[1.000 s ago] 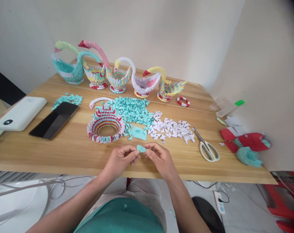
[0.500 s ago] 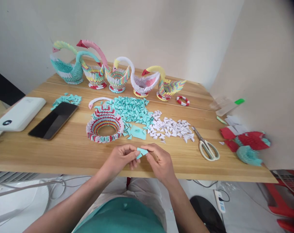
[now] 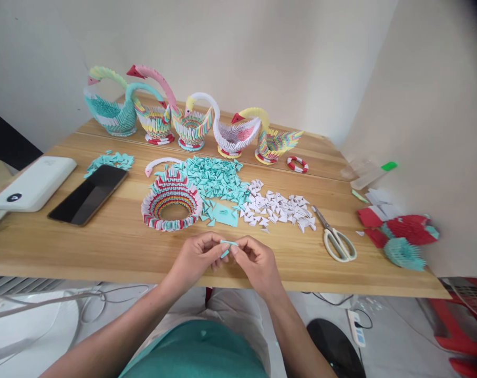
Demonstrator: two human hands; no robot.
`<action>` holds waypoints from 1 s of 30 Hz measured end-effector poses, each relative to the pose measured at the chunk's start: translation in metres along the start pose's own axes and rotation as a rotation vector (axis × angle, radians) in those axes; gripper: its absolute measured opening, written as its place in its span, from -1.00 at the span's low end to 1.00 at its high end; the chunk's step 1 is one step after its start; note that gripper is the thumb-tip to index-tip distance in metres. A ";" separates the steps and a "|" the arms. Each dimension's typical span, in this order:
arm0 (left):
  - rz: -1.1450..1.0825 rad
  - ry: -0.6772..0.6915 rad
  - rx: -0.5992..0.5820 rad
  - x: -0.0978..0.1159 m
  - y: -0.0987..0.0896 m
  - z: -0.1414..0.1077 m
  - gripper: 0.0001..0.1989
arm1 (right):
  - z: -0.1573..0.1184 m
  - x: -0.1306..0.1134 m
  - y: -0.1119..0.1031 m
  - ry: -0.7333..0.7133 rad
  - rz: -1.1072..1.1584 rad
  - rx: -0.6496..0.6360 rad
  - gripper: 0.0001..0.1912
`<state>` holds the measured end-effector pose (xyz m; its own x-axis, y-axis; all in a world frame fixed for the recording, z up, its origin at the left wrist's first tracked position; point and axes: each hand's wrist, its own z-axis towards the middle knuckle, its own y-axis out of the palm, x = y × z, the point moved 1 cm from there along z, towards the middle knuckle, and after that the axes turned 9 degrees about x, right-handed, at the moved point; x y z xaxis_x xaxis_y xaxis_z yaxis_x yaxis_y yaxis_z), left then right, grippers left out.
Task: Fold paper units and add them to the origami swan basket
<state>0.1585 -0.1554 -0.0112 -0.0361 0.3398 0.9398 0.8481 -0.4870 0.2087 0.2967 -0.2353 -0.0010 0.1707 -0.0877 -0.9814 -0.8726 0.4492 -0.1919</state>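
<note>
- Near the lower centre of the frame, the left hand (image 3: 199, 258) and right hand (image 3: 259, 263) come together above the table (image 3: 104, 252), both pinching one small teal paper piece (image 3: 225, 253) between thumbs and fingers.
- That piece looks partly folded, judging by its bent edges; the fingers hide too much to tell how many creases remain.
- Much folding appears done: a large teal pile (image 3: 213, 178) fills the centre, a white pile (image 3: 276, 207) lies right of it, and a smaller teal heap (image 3: 108, 161) sits left of centre.
- A flat teal sheet (image 3: 225, 216), just beyond the hands, seems to be paper not yet folded.
- Left of centre, a striped bowl (image 3: 152, 214) stands assembled up to a peaked back rim; a white curved neck (image 3: 165, 159) lies behind it, apparently unattached.
- A red-and-white ring (image 3: 297, 169) lies separate, upper right of centre.
- Five swans (image 3: 120, 121) across the upper left and centre look complete.
</note>
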 end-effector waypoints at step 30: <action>-0.033 -0.034 0.001 0.007 0.002 -0.002 -0.61 | 0.008 0.013 0.002 0.195 0.356 -0.025 -0.78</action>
<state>0.1593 -0.1553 -0.0037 -0.0465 0.3826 0.9227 0.8473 -0.4742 0.2393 0.3013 -0.2286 -0.0144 -0.2316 -0.0985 -0.9678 -0.8729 0.4602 0.1621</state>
